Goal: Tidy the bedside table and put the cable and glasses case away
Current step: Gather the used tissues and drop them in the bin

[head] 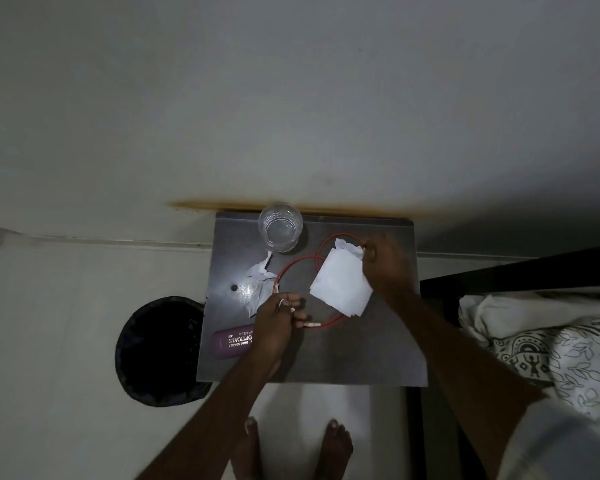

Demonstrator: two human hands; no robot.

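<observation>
two bare feet (pixel 291 448) on the pale floor (pixel 66 341), toes pointing at the counter (pixel 361 348), which is dark & glossy w/ a glare patch on its left side. bed w/ patterned sheet (pixel 551 355) off to the right, dark frame btwn it & the counter.

near the front-left edge lies the purple glasses case (pixel 231 342), lettering "opticals" readable upside down, its right end hidden under the left hand (pixel 276 320). that hand is curled down, fingertips pinched round the white plug end of the red cable (pixel 293 263); the plug pokes out just right of the fingers. the cable runs right from there, under a flat white tissue (pixel 340 284), then loops back across the middle of the counter in two rough rings.

right hand (pixel 383 259) reaches further in, fingers closed on the far corner of that tissue, where the paper bunches up. the cable's far loop passes right by those fingers; can't tell if they've got the cable too.

left of the loops, a 2nd tissue, crumpled (pixel 257 282), w/ a small dark round thing (pixel 234 287) beside it in the glare.

at the back edge, nr the wall, a clear drinking glass (pixel 280 226), upright, looks empty.

on the floor left of the counter, touching its side, a round black bin (pixel 158 351), inside too dark to see.
</observation>
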